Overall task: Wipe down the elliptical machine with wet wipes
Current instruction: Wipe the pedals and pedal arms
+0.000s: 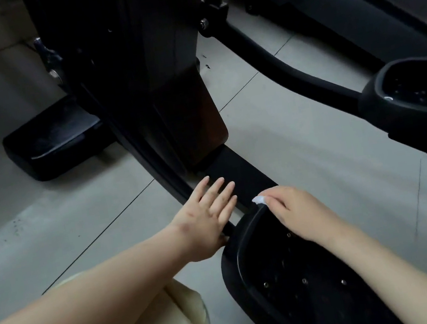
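The left hand [210, 213] lies flat on rail [240, 177]; right hand [297, 209] pinches wipe [259, 200] at pedal [286, 291].

Wipe [259, 200] at front rim of pedal [231, 268]

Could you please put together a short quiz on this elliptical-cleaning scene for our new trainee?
1. True or false: the left hand grips the wet wipe.
2. Multiple choice: the right hand is over A) the front rim of the near pedal, B) the far pedal on the right, C) the bare floor tiles.
3. Fill in: the left hand's fingers are ____ (straight or curled).

Key
1. False: the right hand pinches the wipe.
2. A
3. straight
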